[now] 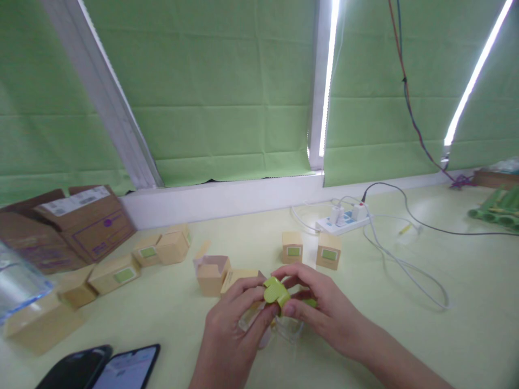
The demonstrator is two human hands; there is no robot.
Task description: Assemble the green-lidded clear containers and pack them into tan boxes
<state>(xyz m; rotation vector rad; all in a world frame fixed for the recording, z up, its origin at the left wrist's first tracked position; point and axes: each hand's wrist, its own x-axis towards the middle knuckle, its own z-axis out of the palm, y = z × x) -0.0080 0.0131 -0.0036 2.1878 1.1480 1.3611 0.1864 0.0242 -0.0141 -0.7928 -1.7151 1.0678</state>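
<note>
Both my hands meet in the lower middle of the view around a small lime-green plastic piece (277,292) with rounded lobes. My left hand (239,319) pinches it from the left between thumb and fingers. From the right, my right hand (318,300) grips the same piece, and a green end of it pokes out under those fingers. Below the hands lies a thin white cable (290,330), partly covered. Just behind my left hand are an opened small cardboard box (211,278) and a yellowish printed carton or leaflet (239,278), whose kind I cannot tell.
Two small closed boxes (292,248) stand beyond my right hand. Several more boxes (115,273) line the left, before a large carton (89,227). A phone (128,368) lies front left. A power strip (344,221) with trailing cables sits at the back right.
</note>
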